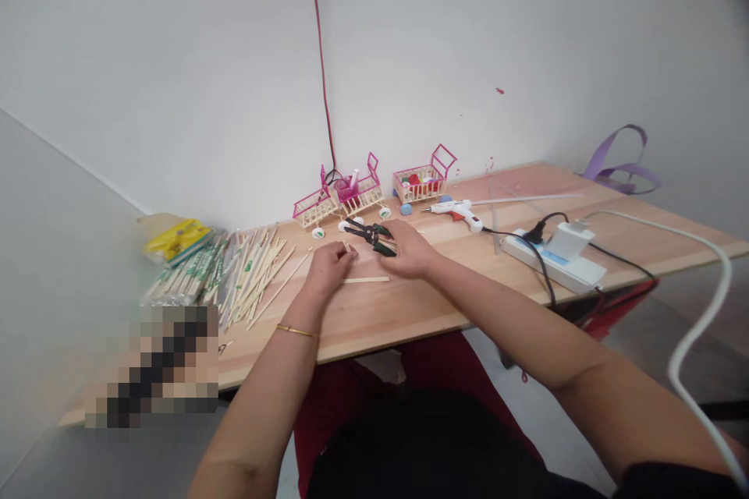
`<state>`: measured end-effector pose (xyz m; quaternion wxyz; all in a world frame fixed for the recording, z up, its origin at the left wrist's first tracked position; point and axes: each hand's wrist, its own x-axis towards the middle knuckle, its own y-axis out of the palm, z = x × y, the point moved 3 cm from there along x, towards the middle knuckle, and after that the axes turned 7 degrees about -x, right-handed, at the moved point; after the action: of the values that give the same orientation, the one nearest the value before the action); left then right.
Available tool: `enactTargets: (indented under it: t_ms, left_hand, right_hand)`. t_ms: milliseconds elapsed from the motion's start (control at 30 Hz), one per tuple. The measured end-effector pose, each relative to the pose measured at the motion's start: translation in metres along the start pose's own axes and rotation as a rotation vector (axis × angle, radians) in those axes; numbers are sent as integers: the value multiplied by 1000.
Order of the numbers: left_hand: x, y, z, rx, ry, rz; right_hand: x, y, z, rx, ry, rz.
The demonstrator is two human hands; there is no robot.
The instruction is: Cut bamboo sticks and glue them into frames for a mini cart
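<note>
My left hand [328, 265] rests on the wooden table [409, 304] with its fingers pinched round a short wooden stick [349, 251]. My right hand [409, 249] is closed on black-handled cutting pliers [370, 235], whose jaws point left toward that stick. Just in front of both hands, a loose flat wooden stick [366, 280] lies on the table. A thin gold bangle sits on my left wrist.
A heap of wrapped and bare chopsticks [234, 273] lies at the left beside a yellow packet [175, 239]. Small pink stick carts [342, 199] [424, 178] stand at the wall. A white glue gun [459, 210], a power strip [555, 253] and cables lie at the right.
</note>
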<state>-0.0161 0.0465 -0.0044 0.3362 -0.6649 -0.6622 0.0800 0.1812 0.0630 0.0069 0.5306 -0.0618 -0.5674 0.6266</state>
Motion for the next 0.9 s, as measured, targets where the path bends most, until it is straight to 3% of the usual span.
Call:
enactTargets:
  t_ms: [900]
  left_hand:
    - [-1,5,-8,105,15,48]
  right_hand:
    - [0,0,4,-17,-14,24]
